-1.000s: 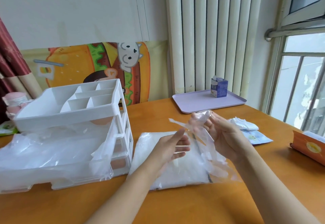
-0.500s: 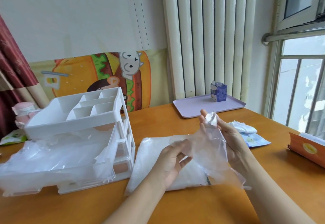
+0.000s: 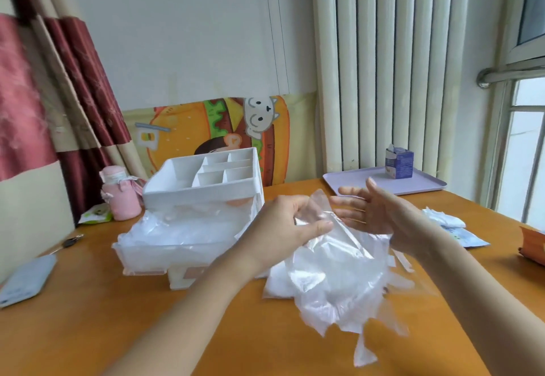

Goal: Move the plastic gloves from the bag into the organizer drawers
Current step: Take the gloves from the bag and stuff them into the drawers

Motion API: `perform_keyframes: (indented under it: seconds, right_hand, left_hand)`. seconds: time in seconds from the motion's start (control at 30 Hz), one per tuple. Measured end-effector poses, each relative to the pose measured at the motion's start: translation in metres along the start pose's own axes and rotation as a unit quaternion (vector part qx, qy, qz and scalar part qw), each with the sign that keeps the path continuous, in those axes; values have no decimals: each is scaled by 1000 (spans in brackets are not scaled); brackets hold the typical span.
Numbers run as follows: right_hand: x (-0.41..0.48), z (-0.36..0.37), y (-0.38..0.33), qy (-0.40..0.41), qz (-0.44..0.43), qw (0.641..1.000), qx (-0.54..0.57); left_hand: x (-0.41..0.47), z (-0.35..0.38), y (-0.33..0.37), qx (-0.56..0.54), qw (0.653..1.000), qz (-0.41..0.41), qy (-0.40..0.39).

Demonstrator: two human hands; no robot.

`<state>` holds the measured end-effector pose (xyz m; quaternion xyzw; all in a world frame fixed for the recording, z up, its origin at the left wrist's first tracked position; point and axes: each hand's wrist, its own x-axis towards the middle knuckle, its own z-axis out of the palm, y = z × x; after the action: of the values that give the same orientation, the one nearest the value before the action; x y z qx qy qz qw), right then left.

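Orange wooden table (image 3: 103, 316) before a white radiator (image 3: 383, 80) | left hand (image 3: 283, 225) pinches the top of the clear plastic gloves (image 3: 339, 272), which hang over the white bag (image 3: 280, 282) lying on the table | right hand (image 3: 380, 213) flat, fingers straight, just beside the gloves, gripping nothing | white organizer (image 3: 203, 193) at left, its pulled-out drawer (image 3: 141, 260) full of clear film.

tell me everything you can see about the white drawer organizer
The white organizer looks like hard plastic and stands upright on the orange table, left of centre. Its open top tray is split by dividers into several compartments. Below, a translucent drawer is pulled out toward the camera, full of crumpled plastic gloves. The left hand, pinching one thin glove, overlaps its right front corner in view; whether they touch cannot be told.
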<state>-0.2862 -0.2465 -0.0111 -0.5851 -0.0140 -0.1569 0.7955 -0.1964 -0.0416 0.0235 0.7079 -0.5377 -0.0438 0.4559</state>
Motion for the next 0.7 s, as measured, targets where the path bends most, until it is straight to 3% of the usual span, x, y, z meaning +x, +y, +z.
perform_keyframes:
  seconds: [0.1,0.2,0.3,0.37,0.47,0.6,0.7]
  right_hand:
    - [-4,33,-21,-85,-3,983,-165]
    - [-1,78,-33,-114,-20,912,-394]
    - [6,118,-41,-121,-11,849,-514]
    - [7,136,-45,-133,8,866,-483]
    - [11,149,-43,-122,-2,923,-366]
    - [28,161,-28,-68,-72,955,-279]
    - [34,175,-20,-78,-106,962,-240]
  left_hand:
    - [-9,-28,7,60,998,2,-3]
    - [-16,-53,16,105,994,5,-2]
    - [-22,-69,19,144,988,16,59]
    - [-27,-77,17,102,986,7,131]
    - [-37,-91,12,-64,979,-51,189]
    - [-55,-104,-4,-215,954,-114,178]
    - [-62,-106,-10,-284,935,-132,165]
